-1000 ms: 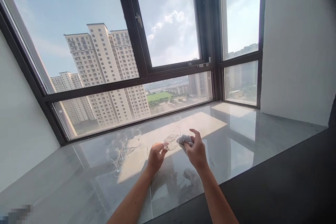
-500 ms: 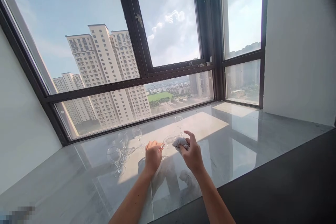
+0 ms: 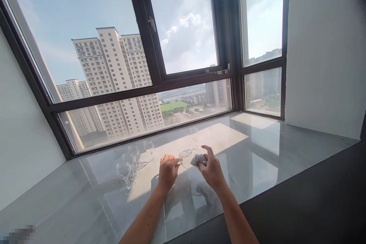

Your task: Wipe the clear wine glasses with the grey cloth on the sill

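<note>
My left hand (image 3: 168, 168) is closed on a clear stemmed glass (image 3: 185, 154), held tilted above the sill; which part the fingers grip is hard to make out. Close to the glass's right side, my right hand (image 3: 211, 170) pinches a bunched grey cloth (image 3: 196, 159), with its index finger raised. Whether the cloth touches the glass cannot be told. Just beyond my hands stands another stemmed glass (image 3: 194, 135), upright. To the left are several more glasses, among them a near one (image 3: 123, 169) and a far one (image 3: 149, 146).
The glossy grey marble-look sill (image 3: 94, 198) runs under a dark-framed window (image 3: 188, 84). A white wall (image 3: 323, 57) bounds the right side. The sill's front edge (image 3: 257, 195) slants up to the right, and sunlight falls across the middle.
The cloth has drawn slightly down and away from the glass in my left hand. That glass has turned, so its round outline shows more clearly. The standing glasses stay put.
</note>
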### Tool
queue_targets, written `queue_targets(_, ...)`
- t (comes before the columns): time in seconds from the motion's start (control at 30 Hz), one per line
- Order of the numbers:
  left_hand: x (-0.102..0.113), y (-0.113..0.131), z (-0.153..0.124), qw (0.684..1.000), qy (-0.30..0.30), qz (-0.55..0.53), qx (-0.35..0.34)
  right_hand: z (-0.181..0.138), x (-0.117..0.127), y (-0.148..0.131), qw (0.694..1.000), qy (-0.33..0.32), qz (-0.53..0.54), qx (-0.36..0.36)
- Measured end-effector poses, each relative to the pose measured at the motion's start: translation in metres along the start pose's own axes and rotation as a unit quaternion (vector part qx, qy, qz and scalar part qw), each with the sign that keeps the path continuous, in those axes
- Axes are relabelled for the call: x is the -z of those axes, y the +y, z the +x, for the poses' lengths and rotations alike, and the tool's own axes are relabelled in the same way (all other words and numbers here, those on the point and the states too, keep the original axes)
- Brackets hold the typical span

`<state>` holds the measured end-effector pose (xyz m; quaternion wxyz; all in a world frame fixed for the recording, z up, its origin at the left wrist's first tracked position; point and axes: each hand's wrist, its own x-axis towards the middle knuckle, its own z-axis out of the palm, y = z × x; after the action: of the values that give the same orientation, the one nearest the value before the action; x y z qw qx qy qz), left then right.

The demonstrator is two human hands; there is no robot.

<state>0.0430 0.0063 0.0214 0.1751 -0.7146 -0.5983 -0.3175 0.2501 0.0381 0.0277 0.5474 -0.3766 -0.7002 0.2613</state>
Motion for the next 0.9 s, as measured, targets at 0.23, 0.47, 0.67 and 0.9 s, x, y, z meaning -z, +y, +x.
queue_targets(0.23, 0.002, 0.004, 0.000, 0.997, -0.037, -0.062, 0.003, 0.001, 0.001, -0.017, 0.975, -0.059, 0.199, -0.083)
queue_targets(0.47, -0.006, 0.008, 0.003, 0.942, -0.044, -0.317, 0.106, 0.003, 0.009, -0.018, 0.902, 0.075, 0.384, -0.181)
queue_targets(0.67, -0.014, 0.013, 0.001, 0.803, -0.094, -0.535, 0.246, 0.001, -0.007, -0.006, 0.965, 0.104, 0.185, -0.152)
queue_targets(0.9, -0.011, 0.025, -0.002, 0.668, -0.070, -0.667, 0.321, -0.001, -0.036, 0.002, 0.989, -0.006, 0.079, -0.123)
